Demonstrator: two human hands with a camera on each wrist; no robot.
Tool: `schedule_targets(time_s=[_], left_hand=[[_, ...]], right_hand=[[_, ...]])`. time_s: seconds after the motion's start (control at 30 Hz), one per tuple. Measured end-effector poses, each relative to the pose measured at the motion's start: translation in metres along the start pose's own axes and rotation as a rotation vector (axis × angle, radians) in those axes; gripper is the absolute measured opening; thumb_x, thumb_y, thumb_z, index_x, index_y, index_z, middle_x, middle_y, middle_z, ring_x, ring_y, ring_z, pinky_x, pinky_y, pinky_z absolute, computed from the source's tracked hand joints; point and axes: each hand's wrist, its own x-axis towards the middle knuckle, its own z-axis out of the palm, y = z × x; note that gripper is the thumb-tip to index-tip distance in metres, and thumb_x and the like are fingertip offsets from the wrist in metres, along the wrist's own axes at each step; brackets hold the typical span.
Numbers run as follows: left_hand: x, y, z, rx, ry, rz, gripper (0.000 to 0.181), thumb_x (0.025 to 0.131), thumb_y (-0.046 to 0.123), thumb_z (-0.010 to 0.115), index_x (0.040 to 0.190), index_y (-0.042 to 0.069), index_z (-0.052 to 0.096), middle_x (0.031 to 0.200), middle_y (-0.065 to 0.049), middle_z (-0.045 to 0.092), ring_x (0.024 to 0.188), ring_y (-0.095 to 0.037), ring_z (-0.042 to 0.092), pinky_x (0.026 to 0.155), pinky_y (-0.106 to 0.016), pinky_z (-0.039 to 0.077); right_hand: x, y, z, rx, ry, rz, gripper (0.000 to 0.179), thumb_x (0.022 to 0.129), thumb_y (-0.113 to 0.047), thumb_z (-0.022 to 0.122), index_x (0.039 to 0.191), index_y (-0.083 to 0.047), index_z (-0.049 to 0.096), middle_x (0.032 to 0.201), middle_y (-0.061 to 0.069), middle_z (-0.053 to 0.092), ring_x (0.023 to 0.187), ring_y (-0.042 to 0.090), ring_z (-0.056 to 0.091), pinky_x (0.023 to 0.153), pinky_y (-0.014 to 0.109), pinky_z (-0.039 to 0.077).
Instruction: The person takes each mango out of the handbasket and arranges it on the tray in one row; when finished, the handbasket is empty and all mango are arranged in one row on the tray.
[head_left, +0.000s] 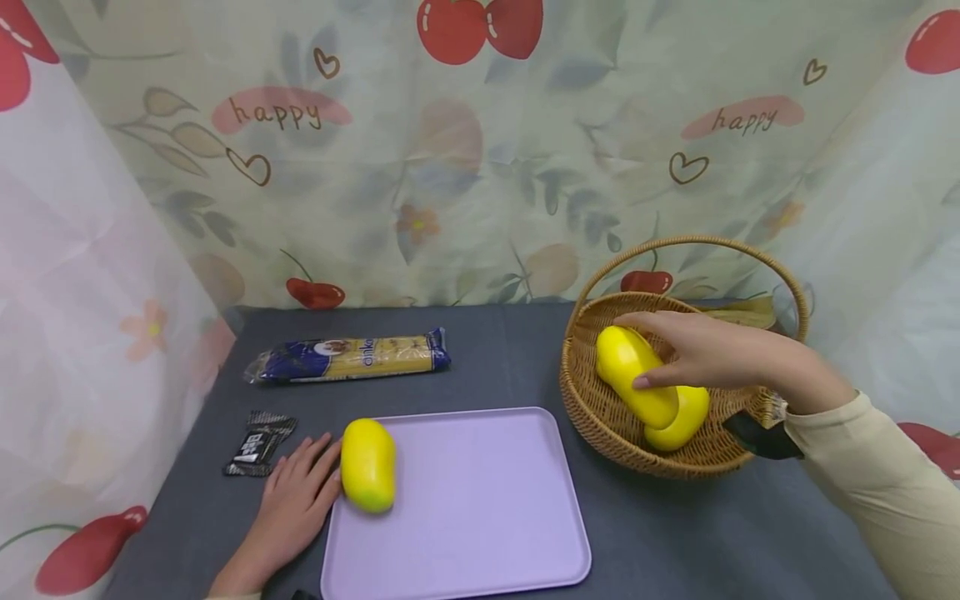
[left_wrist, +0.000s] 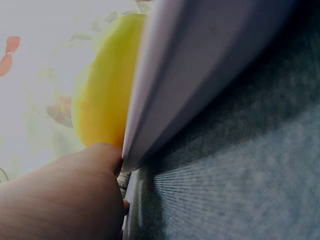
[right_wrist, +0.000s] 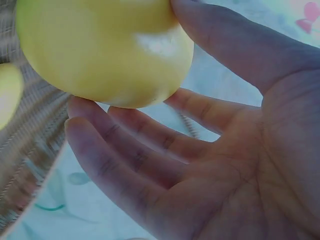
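Observation:
In the head view my right hand holds a yellow mango between thumb and fingers, inside the wicker basket. Up close in the right wrist view, the thumb lies on one side of this mango and the fingertips on the other. Partly behind it a second mango lies in the basket. My left hand rests with extended fingers at the left rim of the lilac tray. Beside those fingers a mango with a greenish end lies on the tray's left part.
A blue and clear pack of noodles lies behind the tray. Left of it, nearer me, is a small black wrapped packet. The basket's tall handle arches over the right hand. Patterned curtains enclose the dark tabletop.

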Motion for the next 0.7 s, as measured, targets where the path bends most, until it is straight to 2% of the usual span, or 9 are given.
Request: schedule_targets(time_s=[0.1,0.27,0.43,0.7], left_hand=[[-0.001,0.000,-0.001,-0.003,-0.002,-0.006,0.060,0.102,0.052,0.029,0.149,0.016,0.036,0.153,-0.018,0.031,0.142,-0.044,0.016,0.110,-0.068,0.004],[-0.001,0.000,-0.001,-0.002,0.000,-0.010,0.060,0.101,0.052,0.029,0.149,0.016,0.037,0.153,-0.018,0.031,0.142,-0.044,0.016,0.110,-0.067,0.004],[0.000,0.000,-0.001,0.001,-0.002,-0.009,0.061,0.101,0.053,0.029,0.149,0.016,0.037,0.152,-0.018,0.032,0.142,-0.043,0.017,0.110,-0.067,0.005],[0.000,0.000,0.000,-0.006,-0.005,-0.014,0.062,0.101,0.054,0.028,0.149,0.016,0.037,0.153,-0.018,0.032,0.142,-0.043,0.017,0.110,-0.068,0.004]], right_hand=[[-0.005,-0.015,-0.002,0.006,0.011,-0.011,0.082,0.083,-0.057,0.065,0.148,-0.018,0.033,0.142,0.008,0.046,0.110,0.022,0.056,0.086,0.041,0.051],[-0.008,-0.039,0.003,0.016,0.015,-0.079,0.081,0.084,-0.057,0.064,0.148,-0.018,0.033,0.140,0.006,0.047,0.111,0.021,0.055,0.088,0.040,0.051],[-0.004,-0.056,0.016,0.004,0.025,-0.148,0.077,0.085,-0.055,0.064,0.147,-0.019,0.035,0.129,0.001,0.052,0.105,0.017,0.052,0.086,0.037,0.050],[0.008,-0.076,0.044,0.035,0.053,-0.212,0.074,0.087,-0.054,0.062,0.146,-0.019,0.035,0.124,-0.002,0.052,0.099,0.012,0.051,0.082,0.033,0.050]])
